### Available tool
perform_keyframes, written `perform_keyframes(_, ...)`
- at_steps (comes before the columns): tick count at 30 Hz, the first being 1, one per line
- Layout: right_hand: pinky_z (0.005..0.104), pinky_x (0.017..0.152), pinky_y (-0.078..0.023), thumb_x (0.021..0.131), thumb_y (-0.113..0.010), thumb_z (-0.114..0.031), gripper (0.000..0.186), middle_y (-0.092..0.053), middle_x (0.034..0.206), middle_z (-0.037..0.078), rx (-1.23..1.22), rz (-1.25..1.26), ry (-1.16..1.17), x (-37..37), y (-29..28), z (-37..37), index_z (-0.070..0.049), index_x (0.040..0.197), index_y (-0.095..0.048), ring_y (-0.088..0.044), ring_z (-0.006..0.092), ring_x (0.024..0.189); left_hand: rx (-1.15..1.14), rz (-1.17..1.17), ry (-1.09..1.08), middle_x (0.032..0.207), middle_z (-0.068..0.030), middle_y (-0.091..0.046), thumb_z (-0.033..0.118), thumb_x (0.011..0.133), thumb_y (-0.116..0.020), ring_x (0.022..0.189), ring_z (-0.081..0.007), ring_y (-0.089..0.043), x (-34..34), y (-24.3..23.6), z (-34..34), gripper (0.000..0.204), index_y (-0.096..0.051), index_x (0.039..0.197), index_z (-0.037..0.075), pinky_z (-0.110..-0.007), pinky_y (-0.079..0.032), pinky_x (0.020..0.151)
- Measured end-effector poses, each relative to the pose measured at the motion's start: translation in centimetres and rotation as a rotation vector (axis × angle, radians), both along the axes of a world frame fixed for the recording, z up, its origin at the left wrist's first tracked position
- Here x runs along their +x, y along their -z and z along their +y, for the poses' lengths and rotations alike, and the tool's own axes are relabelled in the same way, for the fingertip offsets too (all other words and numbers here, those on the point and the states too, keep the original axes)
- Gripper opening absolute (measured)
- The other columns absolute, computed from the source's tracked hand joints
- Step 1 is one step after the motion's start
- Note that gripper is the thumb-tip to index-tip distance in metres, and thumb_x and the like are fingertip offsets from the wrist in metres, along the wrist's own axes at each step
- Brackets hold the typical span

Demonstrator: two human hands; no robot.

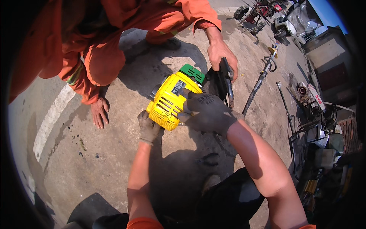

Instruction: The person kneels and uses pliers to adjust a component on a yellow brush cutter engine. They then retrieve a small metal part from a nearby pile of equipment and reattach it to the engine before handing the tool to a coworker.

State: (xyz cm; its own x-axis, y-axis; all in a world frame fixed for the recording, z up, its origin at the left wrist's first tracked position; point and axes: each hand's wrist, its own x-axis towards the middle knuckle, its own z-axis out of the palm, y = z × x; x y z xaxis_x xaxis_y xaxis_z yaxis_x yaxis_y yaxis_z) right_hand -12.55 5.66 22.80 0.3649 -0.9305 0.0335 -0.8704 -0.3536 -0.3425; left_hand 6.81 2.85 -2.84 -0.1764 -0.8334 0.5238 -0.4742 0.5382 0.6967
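A small engine with a yellow, slotted cover (pixel 164 108) and green top part (pixel 192 72) lies on the concrete. My gloved left hand (pixel 148 126) grips its lower left side, fingertips partly hidden by the cover. My gloved right hand (pixel 206 112) is against its right side, fingers bent; whatever it holds is hidden. A co-worker in orange (pixel 103 57) crouches opposite, one bare hand (pixel 221 53) on a black handle part (pixel 228 80) beside the engine, the other hand (pixel 99 112) resting on the ground. Black-handled pliers (pixel 209 159) lie below the engine in shadow.
A long pole tool (pixel 261 78) lies to the right. Beyond it are a bar-type machine (pixel 315 97), a thin rod (pixel 284 99) and assorted cans and parts (pixel 324 158) along the right edge. Red machines (pixel 257 15) and a white vehicle (pixel 297 24) stand at the top right.
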Motion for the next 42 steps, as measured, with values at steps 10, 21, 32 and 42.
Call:
perform_keyframes(10,0.0384,0.083,-0.051,0.083,-0.060,-0.041,0.044,-0.059,0.120,0.023,0.326,0.249,0.080,1.2,-1.7,-0.8,-0.001,0.099,-0.069,-0.065,0.0309,0.095,0.897,0.697,0.005,0.065,-0.0023,-0.061,0.022,0.091,-0.058,0.048,-0.0127,-0.054,1.9,-3.1,1.7,0.021,-0.063,0.086,0.002,-0.024,-0.041,0.044)
perform_keyframes(21,0.0393,0.086,-0.050,0.085,-0.058,-0.041,0.045,-0.053,0.130,0.023,0.340,0.249,0.081,1.3,-1.4,-0.8,-0.001,0.103,-0.068,-0.064,0.0329,0.098,1.784,1.545,0.492,0.056,0.0038,-0.046,0.036,0.098,-0.044,0.037,-0.0026,-0.032,0.4,-2.4,0.7,0.030,-0.059,0.086,0.014,-0.015,-0.028,0.033)
perform_keyframes(32,0.0388,0.079,-0.050,0.083,-0.059,-0.040,0.038,-0.066,0.099,0.018,0.272,0.177,0.051,1.1,-1.5,-0.8,-0.004,0.090,-0.069,-0.065,0.0309,0.086,1.770,1.686,0.349,0.050,0.0065,-0.043,0.026,0.098,-0.040,0.033,-0.0033,-0.030,-0.8,-5.5,0.5,0.027,-0.060,0.085,0.011,-0.016,-0.030,0.030)
perform_keyframes(42,0.0395,0.082,-0.047,0.085,-0.061,-0.044,0.034,-0.067,0.088,0.011,0.959,0.084,-0.017,-2.1,4.8,9.3,-0.011,0.089,-0.070,-0.062,0.0276,0.091,1.588,1.658,0.061,0.054,0.0067,-0.041,0.034,0.097,-0.049,0.041,-0.0076,-0.032,0.1,-2.4,3.5,0.029,-0.058,0.078,0.015,-0.022,-0.027,0.037)
